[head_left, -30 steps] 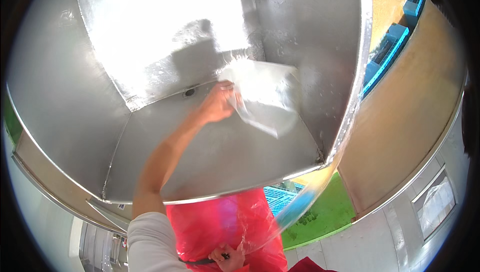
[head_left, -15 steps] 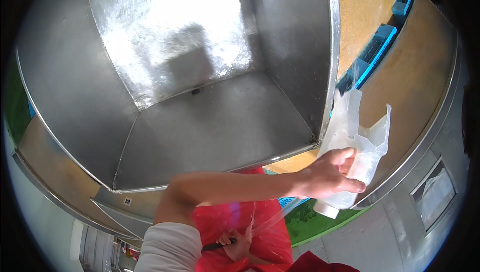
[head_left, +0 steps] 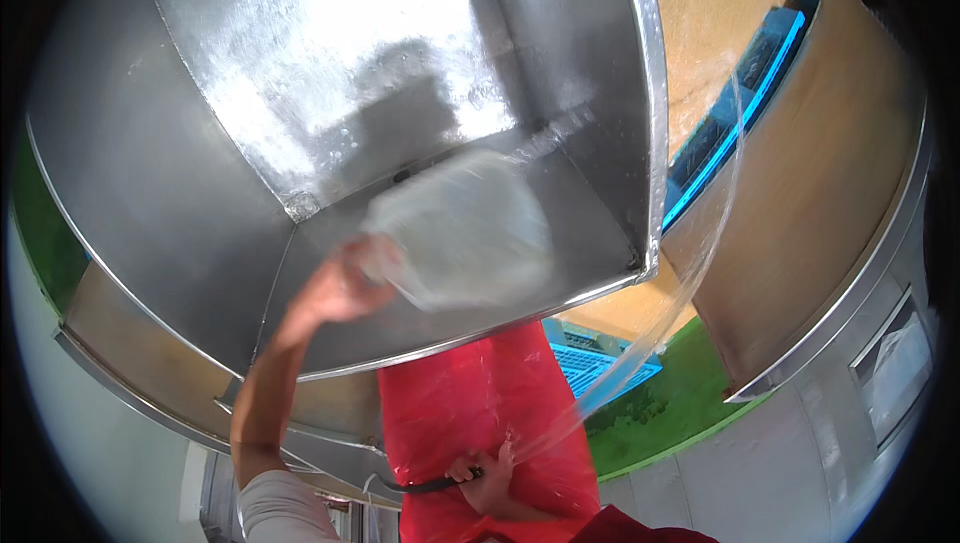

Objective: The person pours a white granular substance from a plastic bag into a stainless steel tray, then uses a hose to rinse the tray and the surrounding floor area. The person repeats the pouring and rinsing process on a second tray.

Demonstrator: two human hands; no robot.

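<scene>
My left hand (head_left: 355,278), on an arm with a pale sleeve, grips a white translucent plastic jug cut open into a scoop (head_left: 465,233). The scoop is smeared by motion and hangs over the near wall of a large metal tub (head_left: 590,213). Low in front of the red apron (head_left: 460,383), my right hand (head_left: 485,478) is closed round the end of a black hose (head_left: 420,486). From that hand a clear stream of water (head_left: 690,283) arcs up to the right, outside the tub.
The tub's rim (head_left: 650,93) runs along the right and near sides. Blue plastic pallets (head_left: 740,123) lie on the tan floor at right, with a blue crate-like grid (head_left: 600,363) below the tub. A green floor strip (head_left: 650,423) borders grey panels (head_left: 760,483).
My left hand has swung the scoop from outside the tub's right corner leftward to over the tub. The water stream now arcs farther out on the right; my right hand keeps its hold.
</scene>
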